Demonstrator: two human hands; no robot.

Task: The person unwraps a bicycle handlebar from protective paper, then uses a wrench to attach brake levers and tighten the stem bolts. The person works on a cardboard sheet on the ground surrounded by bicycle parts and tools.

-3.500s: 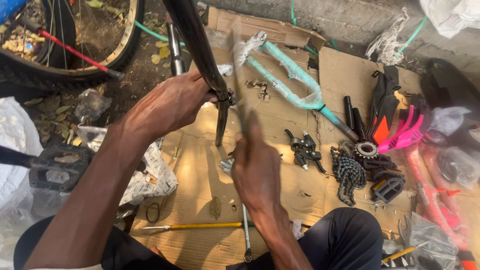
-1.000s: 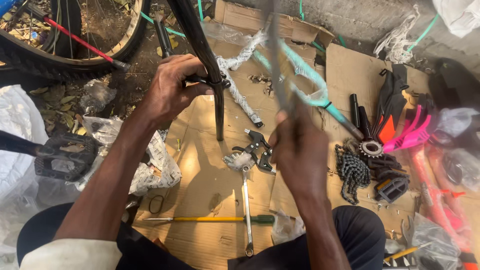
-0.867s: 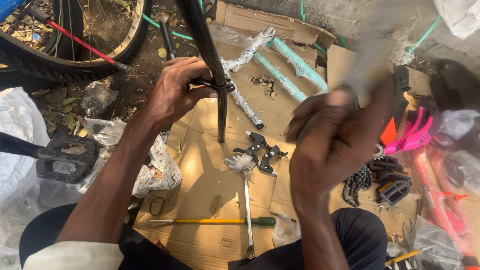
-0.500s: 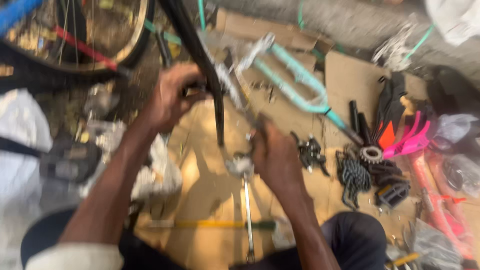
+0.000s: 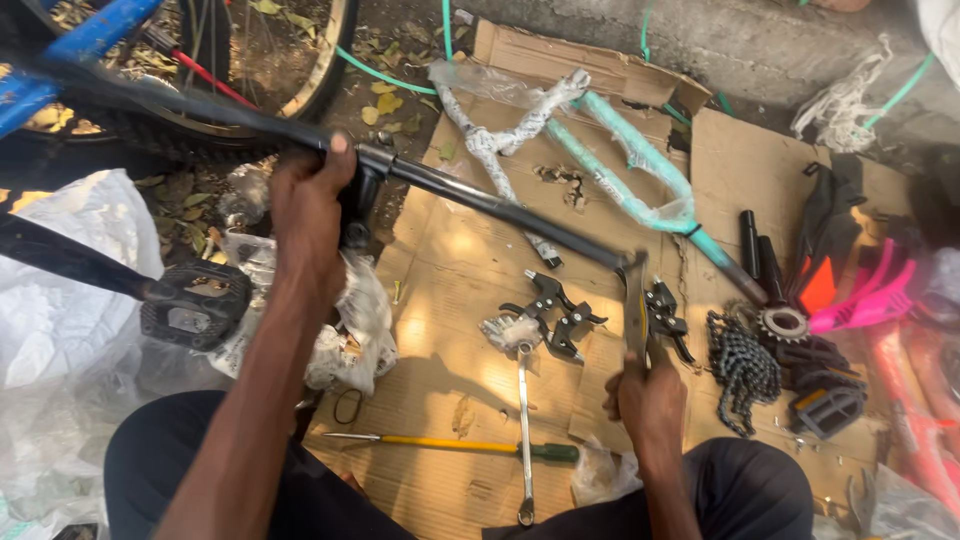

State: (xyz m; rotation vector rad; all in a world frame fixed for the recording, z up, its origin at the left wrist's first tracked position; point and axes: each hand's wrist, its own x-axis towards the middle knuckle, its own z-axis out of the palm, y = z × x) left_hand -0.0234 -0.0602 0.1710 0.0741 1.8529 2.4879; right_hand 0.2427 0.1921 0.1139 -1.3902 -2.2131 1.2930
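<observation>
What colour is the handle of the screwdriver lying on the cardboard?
The screwdriver has a yellow handle with a dark green end, clearest in the head view.

A bicycle handlebar (image 5: 500, 205) runs across above a sheet of cardboard (image 5: 450, 290), with the left hand (image 5: 310, 215) gripping it at the stem and the right hand (image 5: 650, 395) holding a wrench (image 5: 634, 310) up against its right end. On the cardboard, brake levers (image 5: 555, 315) lie just left of the wrench, a spanner (image 5: 523, 420) lies below them, and a screwdriver (image 5: 450, 445) lies crosswise near the person's legs. A bicycle chain (image 5: 745, 370) and sprocket (image 5: 783, 323) lie to the right, a wrapped fork (image 5: 640, 165) lies behind the handlebar, and a pedal (image 5: 195, 305) sits at the left, off the cardboard.
</observation>
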